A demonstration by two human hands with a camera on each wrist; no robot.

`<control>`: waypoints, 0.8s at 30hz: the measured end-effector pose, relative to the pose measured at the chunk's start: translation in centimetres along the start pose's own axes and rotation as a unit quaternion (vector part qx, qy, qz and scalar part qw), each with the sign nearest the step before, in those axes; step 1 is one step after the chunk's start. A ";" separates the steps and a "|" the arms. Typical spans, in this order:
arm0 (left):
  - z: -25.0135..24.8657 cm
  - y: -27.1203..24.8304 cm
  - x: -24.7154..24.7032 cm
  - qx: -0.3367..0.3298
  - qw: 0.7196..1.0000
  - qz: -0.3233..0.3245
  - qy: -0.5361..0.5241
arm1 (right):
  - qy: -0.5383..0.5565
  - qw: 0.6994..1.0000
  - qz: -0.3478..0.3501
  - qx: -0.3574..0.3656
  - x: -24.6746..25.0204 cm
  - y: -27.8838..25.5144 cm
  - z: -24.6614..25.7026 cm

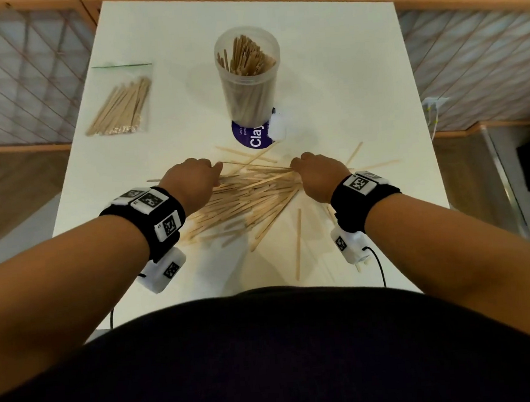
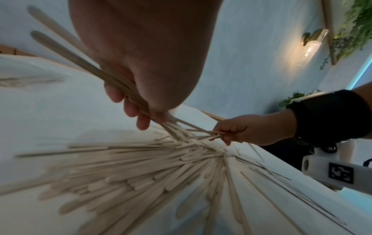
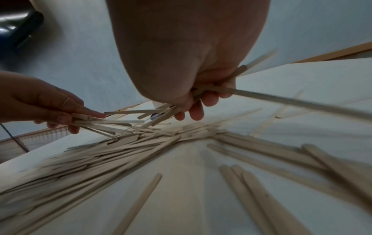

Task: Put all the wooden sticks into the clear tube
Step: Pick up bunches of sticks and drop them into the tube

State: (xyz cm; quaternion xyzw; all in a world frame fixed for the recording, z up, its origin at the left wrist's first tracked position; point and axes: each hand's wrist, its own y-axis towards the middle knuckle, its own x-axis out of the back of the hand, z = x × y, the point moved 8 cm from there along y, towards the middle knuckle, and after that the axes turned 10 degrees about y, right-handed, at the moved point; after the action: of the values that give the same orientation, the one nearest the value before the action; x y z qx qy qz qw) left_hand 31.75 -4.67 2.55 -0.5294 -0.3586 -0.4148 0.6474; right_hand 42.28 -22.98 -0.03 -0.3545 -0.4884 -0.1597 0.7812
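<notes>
A clear tube (image 1: 248, 78) stands upright at the table's middle back, partly filled with wooden sticks. A big pile of loose wooden sticks (image 1: 247, 199) lies on the white table (image 1: 359, 82) in front of me. My left hand (image 1: 192, 179) grips a small bunch of sticks (image 2: 84, 63) at the pile's left end. My right hand (image 1: 317, 173) grips another bunch (image 3: 271, 98) at the pile's right end. The wrist views show fingers (image 2: 130, 108) curled round sticks above the pile (image 2: 141, 171), and the right fingers (image 3: 196, 111) likewise over the heap (image 3: 120, 152).
A clear zip bag of more sticks (image 1: 121, 104) lies at the back left. A purple round lid (image 1: 253, 135) and a white lump (image 1: 275, 127) sit at the tube's foot. Single sticks (image 1: 299, 244) lie scattered near the front edge and to the right.
</notes>
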 end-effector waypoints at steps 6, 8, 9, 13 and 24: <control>1.0 -1.2 1.0 0.015 0.998 0.034 0.044 | -0.010 0.998 0.023 -0.050 1.1 -0.5 -0.6; 1.6 -1.9 1.7 0.027 0.999 0.041 0.023 | 0.012 0.998 0.016 -0.056 1.5 -0.8 -1.0; 2.0 -2.1 1.9 0.034 0.998 0.046 0.013 | 0.026 0.998 0.015 -0.059 1.7 -1.0 -1.3; 3.3 -3.2 2.6 0.059 0.996 0.068 -0.027 | 0.150 0.984 -0.013 -0.097 2.7 -2.5 -2.1; 3.7 -4.4 7.8 0.065 0.887 -0.063 -0.453 | 0.613 0.775 -0.103 -0.114 7.1 -5.9 3.0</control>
State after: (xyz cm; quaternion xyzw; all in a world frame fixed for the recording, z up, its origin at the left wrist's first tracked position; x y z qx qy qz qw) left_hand 30.74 -2.69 11.97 -0.5931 -0.6715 -0.1454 0.4198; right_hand 40.19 -24.23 9.36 -0.2157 0.0819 -0.4770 0.8481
